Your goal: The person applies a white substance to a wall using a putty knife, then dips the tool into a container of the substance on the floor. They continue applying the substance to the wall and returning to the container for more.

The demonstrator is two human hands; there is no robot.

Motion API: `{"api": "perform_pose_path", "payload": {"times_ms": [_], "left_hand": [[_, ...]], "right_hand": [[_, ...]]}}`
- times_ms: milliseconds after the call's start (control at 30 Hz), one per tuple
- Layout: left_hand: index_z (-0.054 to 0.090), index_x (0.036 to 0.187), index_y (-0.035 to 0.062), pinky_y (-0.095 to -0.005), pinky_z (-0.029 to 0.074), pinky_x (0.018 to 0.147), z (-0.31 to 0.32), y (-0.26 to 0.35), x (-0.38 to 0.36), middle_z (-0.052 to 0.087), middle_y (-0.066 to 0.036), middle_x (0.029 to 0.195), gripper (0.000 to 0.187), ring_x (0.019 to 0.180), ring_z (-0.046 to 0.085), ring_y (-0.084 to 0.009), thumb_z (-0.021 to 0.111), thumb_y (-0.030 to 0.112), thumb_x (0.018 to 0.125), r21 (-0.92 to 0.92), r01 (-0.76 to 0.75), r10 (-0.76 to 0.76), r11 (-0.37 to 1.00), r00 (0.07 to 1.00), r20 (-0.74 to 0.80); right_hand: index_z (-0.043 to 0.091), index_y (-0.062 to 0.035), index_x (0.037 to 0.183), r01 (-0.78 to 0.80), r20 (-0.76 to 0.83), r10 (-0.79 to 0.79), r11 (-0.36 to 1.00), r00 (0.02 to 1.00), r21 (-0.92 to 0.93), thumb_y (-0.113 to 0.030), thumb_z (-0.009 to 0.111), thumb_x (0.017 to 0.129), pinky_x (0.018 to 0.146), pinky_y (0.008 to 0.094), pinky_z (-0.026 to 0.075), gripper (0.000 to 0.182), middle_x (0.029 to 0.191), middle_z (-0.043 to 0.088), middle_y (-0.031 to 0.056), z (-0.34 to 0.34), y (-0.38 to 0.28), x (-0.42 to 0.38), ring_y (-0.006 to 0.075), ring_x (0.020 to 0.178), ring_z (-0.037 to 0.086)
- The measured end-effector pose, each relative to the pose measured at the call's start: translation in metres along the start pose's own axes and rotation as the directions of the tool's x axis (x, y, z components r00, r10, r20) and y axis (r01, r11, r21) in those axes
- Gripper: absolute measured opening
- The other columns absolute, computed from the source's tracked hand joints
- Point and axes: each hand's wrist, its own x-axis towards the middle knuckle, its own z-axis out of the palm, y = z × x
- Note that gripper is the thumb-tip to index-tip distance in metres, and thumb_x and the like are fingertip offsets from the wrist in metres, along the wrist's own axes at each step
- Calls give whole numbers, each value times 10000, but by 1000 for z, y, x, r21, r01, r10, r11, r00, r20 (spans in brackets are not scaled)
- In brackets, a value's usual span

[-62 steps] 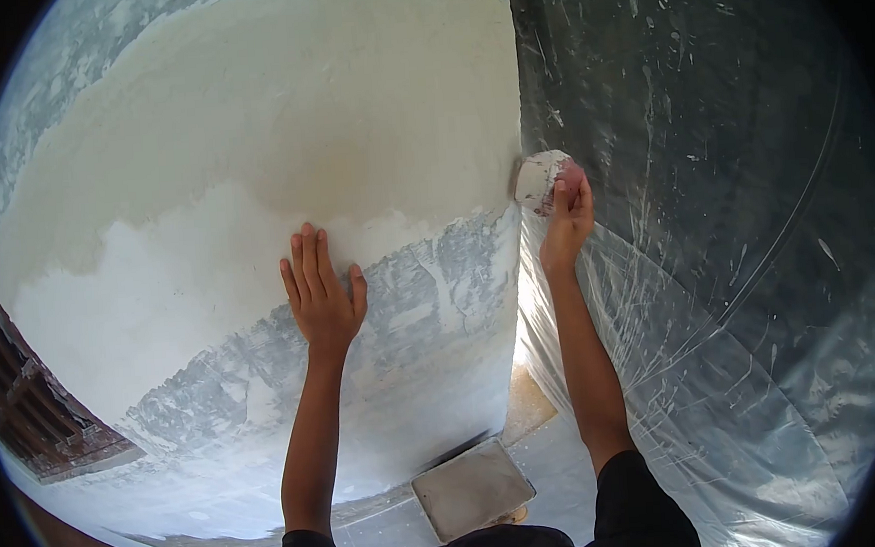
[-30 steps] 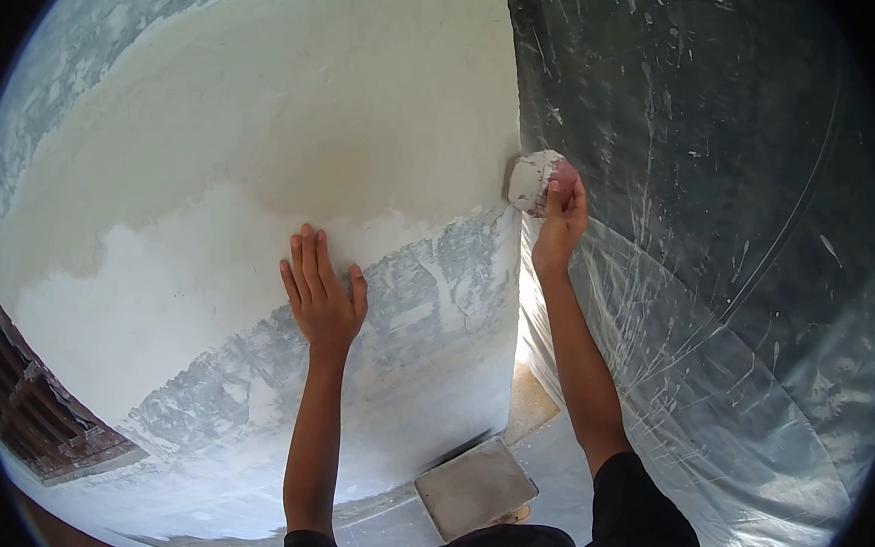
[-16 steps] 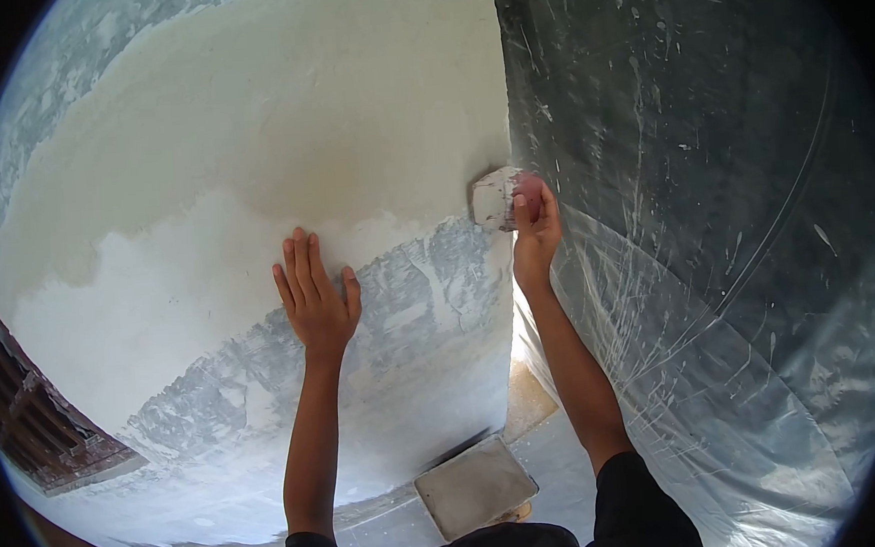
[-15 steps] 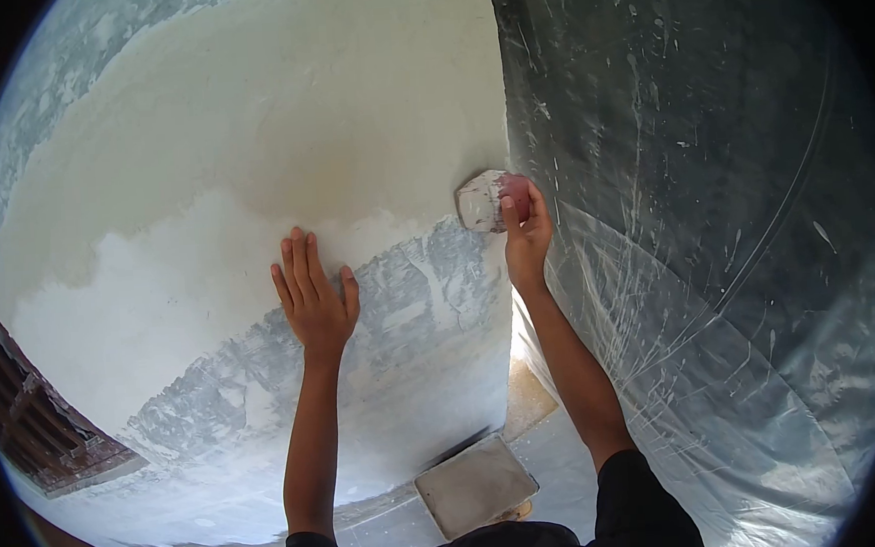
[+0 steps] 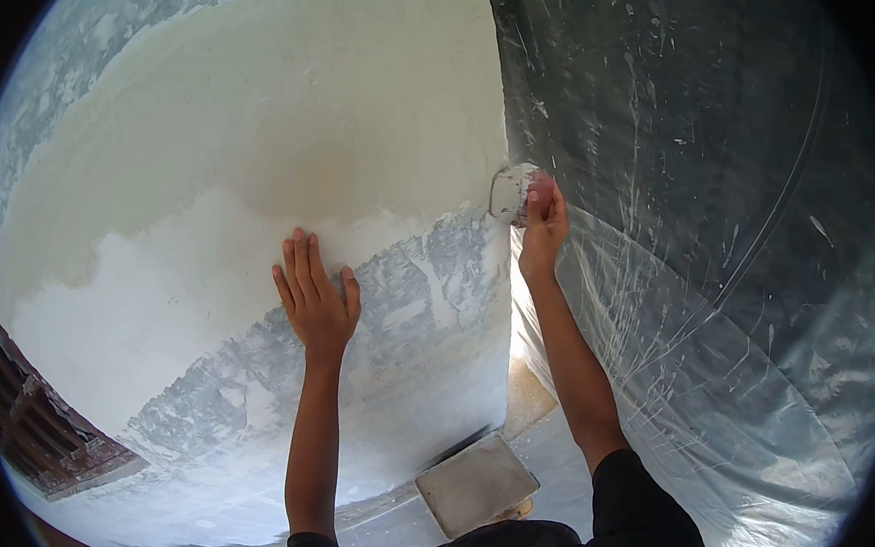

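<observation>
I am looking over a broad wall [image 5: 367, 107], its upper part cream, its lower part patchy grey and white, its upright right edge running down beside dark plastic sheeting [image 5: 710, 146] that is marked with pale streaks. Clear plastic sheeting [image 5: 653, 351] is spreading over the lower part of the dark sheeting, and a narrow bright gap is showing between it and the wall edge. I am seeing open wall above both hands and between them. At lower left, a slatted brown grille [image 5: 41, 423] is sitting low in the wall, its outer side being cut off by the round lens border. A shallow rectangular tray [image 5: 477, 485] is lying near the foot of the wall; dark clothing is covering something yellowish beside its near side, too hidden for me to name. The left hand [image 5: 319, 306] is resting on the wall, fingers extended, thumb apart, holding nothing; its palm is hidden from me. The right hand [image 5: 543, 232] is closing thumb and fingers on the reddish side of a flat, whitish-and-red pad [image 5: 513, 195], which is lying at the wall's right edge and overlapping it. The pad's underside is facing away, so I cannot tell how much of it is touching.
</observation>
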Motion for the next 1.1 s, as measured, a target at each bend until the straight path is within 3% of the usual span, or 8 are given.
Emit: {"api": "perform_pose_path", "payload": {"times_ms": [133, 267, 467, 600, 700, 767, 1000, 1100], "left_hand": [[407, 1403, -37, -509, 234, 1153, 1, 0, -1, 407, -186, 1481, 554, 1403, 356, -333, 509, 239, 933, 13, -9, 9, 1000, 1000, -13], [406, 1403, -40, -506, 231, 1155, 1, 1, -1, 404, -184, 1484, 557, 1410, 345, -328, 511, 237, 931, 7, -7, 7, 1000, 1000, -10], [407, 1402, -40, -505, 231, 1155, 1, -1, -2, 401, -178, 1487, 555, 1412, 342, -325, 508, 243, 936, 20, -5, 5, 1000, 1000, -5], [411, 1403, -32, -509, 232, 1153, 1, 1, -2, 404, -174, 1487, 550, 1410, 347, -323, 505, 245, 938, 9, 1, -1, 1000, 1000, 0], [412, 1404, -30, -511, 231, 1153, 1, 1, -5, 403, -172, 1488, 548, 1412, 346, -319, 499, 247, 939, 9, -1, 1, 1000, 1000, 4], [412, 1404, -30, -511, 231, 1153, 2, 0, -8, 402, -171, 1489, 547, 1412, 345, -318, 495, 249, 940, 14, 0, 0, 1000, 1000, -1], [411, 1409, -29, -502, 213, 1162, 2, 2, -11, 405, -160, 1491, 561, 1420, 337, -302, 514, 240, 928, 7, 3, -3, 1000, 1000, 7], [412, 1410, -29, -499, 207, 1165, 2, 1, -15, 406, -158, 1492, 565, 1422, 334, -296, 519, 240, 924, 4, -9, 9, 1000, 1000, 9]], "right_hand": [[476, 20, 1329, -2, -47, 10, 987, 999, 159, -88, 599, 962, 1001, 303, 430, 402, 1266, 569, 88, -3, -9, 0, 163, 1122, 562], [480, 22, 1322, 84, 217, -53, 987, 975, -138, -98, 602, 964, 994, 299, 430, 397, 1280, 565, 89, -2, 4, -11, 155, 1116, 559], [483, 9, 1323, -67, -105, 85, 984, 991, 165, -79, 598, 961, 997, 293, 426, 390, 1270, 567, 82, -3, -3, 0, 154, 1132, 556], [494, 3, 1318, 22, 230, -19, 1000, 973, -11, -88, 602, 962, 1023, 301, 403, 383, 1257, 580, 80, 5, -6, -17, 158, 1140, 549], [503, 3, 1307, 14, 189, -3, 998, 982, -56, -83, 601, 960, 1008, 297, 413, 371, 1239, 588, 76, 2, 2, -10, 154, 1121, 555], [502, 1, 1305, -92, -115, 108, 987, 987, 132, -83, 600, 962, 993, 296, 425, 367, 1236, 587, 78, -7, 8, 1, 151, 1114, 559], [521, -6, 1301, 44, 320, -32, 999, 947, -31, -79, 620, 950, 988, 284, 424, 372, 1245, 581, 69, 19, -15, -27, 127, 1117, 550], [529, -11, 1298, 6, 170, -6, 1000, 985, 1, -86, 620, 950, 977, 284, 432, 367, 1250, 579, 71, 19, -1, -14, 136, 1106, 559]]}}
